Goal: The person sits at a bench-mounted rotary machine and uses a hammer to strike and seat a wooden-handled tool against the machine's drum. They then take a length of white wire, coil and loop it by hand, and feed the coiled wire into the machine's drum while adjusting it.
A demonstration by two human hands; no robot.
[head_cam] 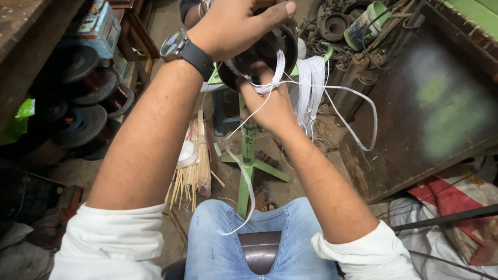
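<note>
My left hand (pixel 236 23), a watch on its wrist, grips the top of a dark round metal housing (pixel 267 52) mounted on a green stand (pixel 248 155). My right hand (pixel 270 103) is just below the housing, its fingers closed on a flat white tape (pixel 277 70) that runs up into the opening. Loose lengths of the tape loop out to the right and hang down toward my lap. A bundle of white threads (pixel 310 85) hangs right beside the housing.
Spools of copper wire (pixel 85 98) are stacked on the left. A bundle of thin wooden sticks (pixel 194 161) lies on the floor. A dark metal table (pixel 430 98) stands right. Scrap metal parts and a can (pixel 365 23) lie behind.
</note>
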